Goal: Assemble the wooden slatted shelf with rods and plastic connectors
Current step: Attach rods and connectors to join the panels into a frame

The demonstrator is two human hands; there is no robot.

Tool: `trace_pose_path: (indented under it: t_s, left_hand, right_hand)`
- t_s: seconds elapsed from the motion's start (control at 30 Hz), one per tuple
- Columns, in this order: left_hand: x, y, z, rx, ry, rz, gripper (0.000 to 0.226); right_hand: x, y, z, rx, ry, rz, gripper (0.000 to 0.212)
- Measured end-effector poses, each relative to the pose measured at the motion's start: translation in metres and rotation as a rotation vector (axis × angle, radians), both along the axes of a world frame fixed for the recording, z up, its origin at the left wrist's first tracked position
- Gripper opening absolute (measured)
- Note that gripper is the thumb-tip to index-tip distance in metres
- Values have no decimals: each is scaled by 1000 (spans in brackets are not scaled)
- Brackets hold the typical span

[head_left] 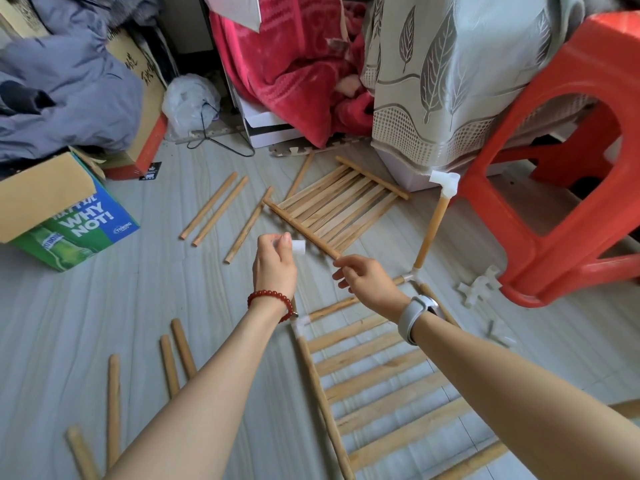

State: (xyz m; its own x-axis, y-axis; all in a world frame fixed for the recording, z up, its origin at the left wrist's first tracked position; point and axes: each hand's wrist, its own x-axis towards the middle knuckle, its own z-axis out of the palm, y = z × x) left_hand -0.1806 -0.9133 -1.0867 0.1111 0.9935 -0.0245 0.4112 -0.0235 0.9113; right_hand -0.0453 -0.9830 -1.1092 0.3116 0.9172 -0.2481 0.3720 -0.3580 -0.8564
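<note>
Head view looks down on a floor strewn with shelf parts. At the lower right lies the partly built shelf (pixel 377 379): a slatted panel framed by rods, with a white plastic connector (pixel 300 324) at its near-left corner and another connector (pixel 412 276) at the far corner, from which an upright rod (pixel 432 227) rises to a third connector (pixel 447 183) at its top. A second slatted panel (pixel 337 206) lies loose farther off, near the red stool (pixel 568 188), and loose rods (pixel 216 210) lie scattered to the left and near the bottom edge. Spare connectors (pixel 479 285) sit on the floor beside the stool's foot. The parts look light and stiff; the rods are bare wood, likely easy to grip anywhere along their length, while the slats seem thin and would probably be safer lifted by the side rails than by a single slat. The connectors look smooth and small, so a fingertip pinch suits them, and pushing a rod in may need a firm twist. The left hand (pixel 275 263) is raised over the floor, fingers curled, pinching a small white plastic piece (pixel 298 247) between thumb and fingertips. The right hand (pixel 363 277) reaches toward the loose panel, its fingers closing on the near end of that panel's side rail (pixel 304 230).
</note>
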Motion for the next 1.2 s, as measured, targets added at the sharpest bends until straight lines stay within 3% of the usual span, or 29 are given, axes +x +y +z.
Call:
trace_pose_path:
  t_s: [0.23,0.4,0.47,0.57,0.63,0.7,0.77,0.9,1.03,1.2]
  left_hand:
    - [-13,-1,-5,-61,23,-108,27]
    - [-15,3,4,-33,213,-220,29]
    - [-13,0,12,85,364,-216,28]
    - [-8,-13,25,556,620,-142,25]
    - [2,-22,27,838,635,-217,30]
    - [17,-31,22,915,614,-376,36]
    - [33,-41,9,719,620,-489,42]
    - [59,-28,-43,240,778,-500,50]
    - [82,4,-88,68,887,-516,55]
    - [113,55,-138,-1,905,-506,58]
  right_hand:
    - [1,-17,9,-29,-95,46,32]
    - [20,-28,20,-94,-171,44,31]
    - [26,-29,24,-101,-197,40,31]
    - [33,-27,25,-104,-227,36,31]
    - [39,-26,22,-106,-254,30,31]
    - [46,-27,14,-116,-274,-2,32]
    - [55,-31,0,-151,-289,-27,33]
    - [69,-36,-36,-226,-376,-4,37]
    - [86,-20,-73,-262,-471,61,47]
    - [104,10,-125,-301,-398,54,45]
